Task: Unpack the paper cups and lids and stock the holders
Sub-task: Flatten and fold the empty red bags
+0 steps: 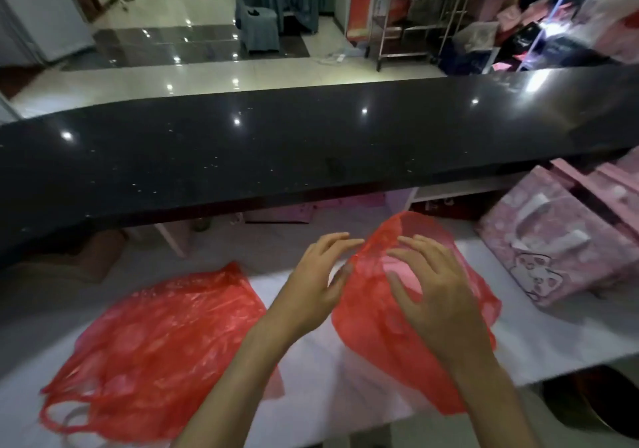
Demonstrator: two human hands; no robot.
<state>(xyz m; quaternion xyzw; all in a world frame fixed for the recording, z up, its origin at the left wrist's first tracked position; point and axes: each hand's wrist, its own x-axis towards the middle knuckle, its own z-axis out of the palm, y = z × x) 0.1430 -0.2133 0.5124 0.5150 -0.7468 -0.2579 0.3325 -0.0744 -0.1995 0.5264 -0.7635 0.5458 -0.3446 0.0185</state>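
Observation:
Two red plastic bags lie on the white work surface (539, 340). The left red bag (155, 344) lies flat, its handles at the near left. The right red bag (377, 337) stands bulged, with something round and pale showing through its mouth. My left hand (318, 281) touches that bag's left edge with fingers spread and nearly straight. On top of the same bag rests my right hand (432, 292), fingers spread and slightly bent over the plastic. No cups, lids or holders show clearly.
A long black glossy counter (311, 143) runs across above the work surface. Pink gift bags (560, 240) stand at the right. A dark round bin (594, 409) sits at the near right, below the surface edge. Beyond the counter are a tiled floor, covered chairs and metal racks.

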